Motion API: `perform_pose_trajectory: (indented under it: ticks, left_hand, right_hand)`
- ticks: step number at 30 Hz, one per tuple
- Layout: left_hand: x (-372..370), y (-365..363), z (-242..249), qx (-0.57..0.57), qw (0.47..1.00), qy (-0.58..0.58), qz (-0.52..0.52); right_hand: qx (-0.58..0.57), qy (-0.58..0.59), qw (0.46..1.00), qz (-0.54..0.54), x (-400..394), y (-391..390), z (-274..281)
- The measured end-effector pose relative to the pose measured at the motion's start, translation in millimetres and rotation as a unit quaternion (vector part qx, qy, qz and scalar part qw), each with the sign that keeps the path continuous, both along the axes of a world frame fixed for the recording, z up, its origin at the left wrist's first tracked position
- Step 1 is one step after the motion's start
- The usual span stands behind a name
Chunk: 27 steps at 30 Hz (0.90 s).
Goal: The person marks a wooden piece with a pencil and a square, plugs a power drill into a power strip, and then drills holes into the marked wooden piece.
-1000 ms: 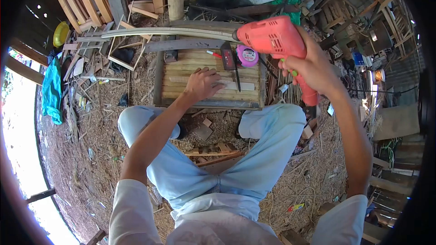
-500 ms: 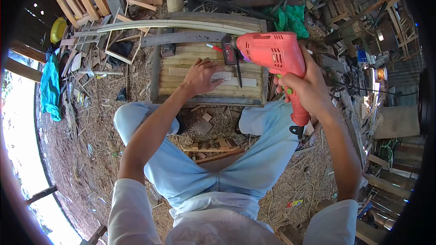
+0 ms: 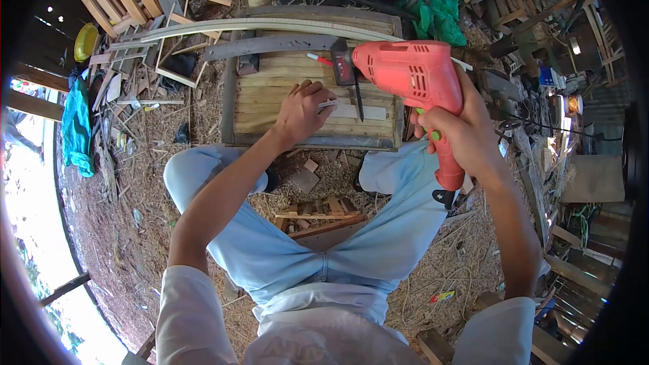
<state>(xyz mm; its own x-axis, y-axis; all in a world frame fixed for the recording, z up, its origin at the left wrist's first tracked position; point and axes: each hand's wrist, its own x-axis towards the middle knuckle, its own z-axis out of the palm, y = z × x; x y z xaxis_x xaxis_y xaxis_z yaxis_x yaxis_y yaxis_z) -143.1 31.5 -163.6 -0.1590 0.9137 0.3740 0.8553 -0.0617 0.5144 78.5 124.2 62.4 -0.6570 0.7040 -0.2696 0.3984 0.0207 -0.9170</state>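
Note:
My right hand (image 3: 456, 125) is wrapped round the handle of a red power drill (image 3: 409, 71), its nose pointing left over the slatted wooden table (image 3: 263, 98). My left hand (image 3: 302, 111) is closed over the table, pinching a small pale flat piece (image 3: 327, 104). A whitish strip (image 3: 362, 112) lies flat just right of these fingers. Between the hands a black and red tool head (image 3: 343, 67), a dark thin rod (image 3: 359, 98) and a red marker with a white tip (image 3: 320, 59) lie on the slats.
Long curved strips (image 3: 270, 25) and a dark flat bar (image 3: 270, 45) cross the table's far side. A small wooden frame (image 3: 181, 67) stands to the left. Green plastic (image 3: 439, 17) lies beyond the table at right. Wood scraps (image 3: 304, 179) and shavings cover the ground between the legs.
My left hand has gone from spread fingers on the pale piece to a pinch that lifts and tilts it. The drill stays in my right hand, and the view has shifted slightly.

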Motion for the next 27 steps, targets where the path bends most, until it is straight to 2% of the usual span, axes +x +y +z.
perform_pose_trajectory:
  ticks: [3, 9, 12, 18, 20, 27]
  left_hand:
    - [-3, -8, 3, 0.013, 0.999, 0.034, -0.009]
    - [-10, -17, 3, -0.017, 0.999, 0.032, -0.005]
    - [-5, -15, -4, 0.005, 1.000, 0.028, -0.005]
    - [-6, -9, -9, -0.034, 0.997, -0.057, 0.031]
    - [-6, -10, -7, -0.045, 0.997, -0.046, 0.029]
    - [-7, -12, -9, -0.061, 0.997, -0.042, 0.028]
  right_hand:
    - [-0.001, -0.009, 1.000, 0.004, 3, -4, 7]
    - [0.013, -0.044, 0.999, 0.014, 9, -12, 28]
    - [0.020, -0.074, 0.997, 0.021, 11, -14, 38]
    - [0.042, -0.092, 0.994, 0.046, 7, -10, 42]
    - [-0.017, -0.107, 0.993, 0.042, 1, -8, 47]
    - [0.001, -0.116, 0.992, 0.056, -7, -4, 46]
